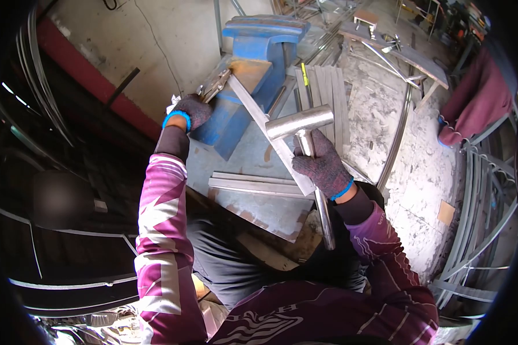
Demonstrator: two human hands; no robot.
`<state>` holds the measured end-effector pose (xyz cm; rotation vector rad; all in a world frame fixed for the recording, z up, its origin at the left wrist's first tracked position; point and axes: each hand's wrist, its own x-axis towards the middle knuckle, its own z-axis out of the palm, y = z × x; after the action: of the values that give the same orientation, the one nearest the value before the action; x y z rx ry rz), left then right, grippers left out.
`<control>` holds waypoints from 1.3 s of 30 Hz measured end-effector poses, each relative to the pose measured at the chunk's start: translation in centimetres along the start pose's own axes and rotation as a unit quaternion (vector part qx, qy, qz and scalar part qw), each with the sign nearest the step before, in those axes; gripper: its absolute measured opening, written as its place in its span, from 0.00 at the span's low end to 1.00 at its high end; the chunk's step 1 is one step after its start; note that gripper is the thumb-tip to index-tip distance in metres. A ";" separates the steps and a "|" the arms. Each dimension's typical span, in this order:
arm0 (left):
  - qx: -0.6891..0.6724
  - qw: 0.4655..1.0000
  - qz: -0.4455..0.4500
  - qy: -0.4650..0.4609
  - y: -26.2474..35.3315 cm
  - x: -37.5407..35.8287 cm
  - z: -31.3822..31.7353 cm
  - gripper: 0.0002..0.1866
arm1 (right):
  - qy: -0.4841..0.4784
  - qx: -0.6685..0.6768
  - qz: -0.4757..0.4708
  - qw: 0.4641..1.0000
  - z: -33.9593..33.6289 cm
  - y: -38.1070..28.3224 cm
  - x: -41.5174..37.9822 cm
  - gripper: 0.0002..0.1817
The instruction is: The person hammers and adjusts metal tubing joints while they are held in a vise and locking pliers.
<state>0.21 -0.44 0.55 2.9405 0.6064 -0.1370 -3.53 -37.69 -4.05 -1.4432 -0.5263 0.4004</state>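
Note:
My left hand point(193, 112), in a dark knit glove with a blue cuff, is closed around the handles of locking pliers point(217, 86). Their jaws grip the far end of a long flat metal bar point(252, 105), which slants down toward me. My right hand point(324, 168), gloved the same way, wraps round the shaft of an all-metal hammer point(300, 122) just below its cylindrical head. The hammer's shaft points down toward my lap. The bar's near part runs beside and partly behind my right hand. Beyond the pliers stands a large blue bench vise point(263, 43).
Metal strips point(328, 95) lie side by side right of the vise, near a yellow-green marked tool point(305, 75). More bars point(259, 184) rest on the metal tabletop point(259, 213). A low bench point(406, 54) stands back right; long rods point(472, 218) line the right side.

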 end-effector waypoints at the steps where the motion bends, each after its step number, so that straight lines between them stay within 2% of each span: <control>1: 0.016 1.000 0.012 -0.003 -0.6 0.7 0.5 0.28 | 0.000 0.000 0.001 1.000 0.0 0.0 0.0 0.21; 3: 0.034 0.999 0.024 -0.007 -0.6 0.8 0.6 0.28 | 0.001 -0.003 0.001 1.000 0.0 -0.3 -0.1 0.21; 5: -0.018 1.000 -0.022 0.000 1.1 -0.9 -0.7 0.28 | -0.002 -0.001 0.000 1.000 0.1 -0.3 0.0 0.21; 8: -0.039 0.998 -0.035 0.016 1.1 -0.9 -0.5 0.27 | -0.007 -0.016 -0.010 1.000 0.0 -0.1 0.1 0.22; 11: -0.011 1.000 -0.017 0.015 0.1 0.2 0.4 0.27 | -0.010 -0.039 -0.024 0.999 0.0 0.0 0.1 0.24; 19: -0.019 0.999 -0.037 0.014 0.9 -0.5 -0.1 0.27 | -0.007 -0.041 -0.031 0.999 0.1 -0.2 0.0 0.23; 21: -0.015 0.999 -0.042 0.013 0.8 -0.5 -0.1 0.27 | -0.009 -0.020 -0.002 1.000 0.2 -0.6 -0.1 0.20; 28: 0.019 0.999 -0.045 0.008 0.9 0.2 0.1 0.27 | -0.021 0.015 0.013 1.000 0.0 -0.4 -0.1 0.19; 30: 0.018 0.999 -0.048 0.005 1.3 -0.2 -0.5 0.27 | 0.027 -0.047 -0.094 0.994 0.2 0.0 0.3 0.16; 31: 0.016 0.998 -0.052 0.009 1.7 -0.7 -0.9 0.26 | 0.026 -0.049 -0.094 0.994 0.1 -0.6 0.3 0.16; 33: 0.003 0.998 -0.059 0.018 2.3 -1.3 -1.8 0.25 | 0.039 -0.013 0.007 0.999 -0.6 -2.5 0.6 0.15; 36: 0.025 0.997 -0.077 0.007 2.7 -1.9 -2.9 0.24 | 0.027 -0.228 -0.163 0.960 -2.6 -4.1 4.2 0.17; 38: 0.023 0.999 -0.039 0.015 2.9 -2.4 -3.7 0.22 | -0.021 -0.278 -0.089 0.956 -1.5 -9.0 6.3 0.22; 39: 0.042 0.998 -0.043 0.018 3.5 -3.2 -4.5 0.22 | -0.015 -0.387 -0.176 0.905 -1.9 -7.9 9.1 0.23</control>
<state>-1.00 -4.15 5.76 3.0038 0.7496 -0.1201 4.60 -34.90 4.56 -2.0471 -1.0269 -0.1083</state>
